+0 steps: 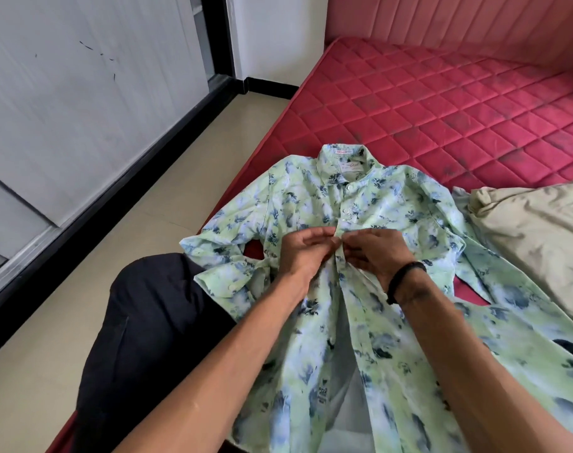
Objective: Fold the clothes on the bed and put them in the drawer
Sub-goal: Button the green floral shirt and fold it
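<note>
Buttoning shirt (pixel 314 207) flat on bed (pixel 442 103); left hand (pixel 306 251), right hand (pixel 375 253) both pinching placket. Risking misaligned button, puckering later fold; lower front gaping.

This is a bedroom in a home. A big red quilted mattress (pixel 442 103) is lying on a low bed, and a pink padded headboard (pixel 458 24) is standing behind it. A green and blue patterned shirt (pixel 311 204) and a beige folded cloth (pixel 533 230) are lying on the mattress. A pale tiled floor (pixel 148 223) is running beside grey sliding wardrobe doors (pixel 82 93).
</note>
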Action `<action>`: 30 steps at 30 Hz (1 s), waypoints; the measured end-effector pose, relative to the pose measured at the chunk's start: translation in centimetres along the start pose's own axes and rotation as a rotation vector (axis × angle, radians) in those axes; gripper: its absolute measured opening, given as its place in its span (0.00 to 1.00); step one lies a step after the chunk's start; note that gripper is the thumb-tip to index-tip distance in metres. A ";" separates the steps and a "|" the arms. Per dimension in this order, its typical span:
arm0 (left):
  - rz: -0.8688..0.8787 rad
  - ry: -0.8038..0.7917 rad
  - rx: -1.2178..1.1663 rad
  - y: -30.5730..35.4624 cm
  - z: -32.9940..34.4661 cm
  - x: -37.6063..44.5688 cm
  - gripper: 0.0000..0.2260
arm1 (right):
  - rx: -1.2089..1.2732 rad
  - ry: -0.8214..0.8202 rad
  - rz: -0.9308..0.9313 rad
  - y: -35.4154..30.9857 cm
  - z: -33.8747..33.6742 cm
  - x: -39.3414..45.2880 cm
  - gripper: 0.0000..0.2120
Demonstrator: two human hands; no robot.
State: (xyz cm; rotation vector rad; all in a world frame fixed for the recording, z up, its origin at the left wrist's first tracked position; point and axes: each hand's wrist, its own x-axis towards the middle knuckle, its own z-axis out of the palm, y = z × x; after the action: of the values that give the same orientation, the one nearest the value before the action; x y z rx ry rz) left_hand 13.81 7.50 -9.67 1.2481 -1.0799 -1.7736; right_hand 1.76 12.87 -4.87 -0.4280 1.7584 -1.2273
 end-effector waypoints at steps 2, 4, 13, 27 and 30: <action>0.068 -0.003 0.167 0.0 0.0 1.5 0.11 | -0.359 0.147 -0.225 -0.7 0.9 -0.3 0.08; 0.115 0.014 0.348 -0.4 -0.3 2.5 0.11 | -0.621 0.204 -0.400 0.0 1.3 -2.5 0.11; 0.304 0.058 0.685 -1.7 -0.8 1.4 0.09 | -0.970 0.214 -0.309 9.0 0.9 -4.5 0.13; 0.485 -0.061 1.253 -3.0 -0.6 -6.7 0.13 | -0.409 0.088 -0.052 7.7 -2.5 -3.9 0.13; 0.507 -0.045 1.206 -2.9 -0.5 -6.7 0.03 | -0.335 0.036 0.019 8.0 -3.4 -3.5 0.13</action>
State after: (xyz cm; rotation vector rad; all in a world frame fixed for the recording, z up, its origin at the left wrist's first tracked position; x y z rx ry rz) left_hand 15.99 14.45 -9.92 1.3341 -2.3872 -0.6763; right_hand 2.47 20.75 -9.85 -0.5832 2.0018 -0.9317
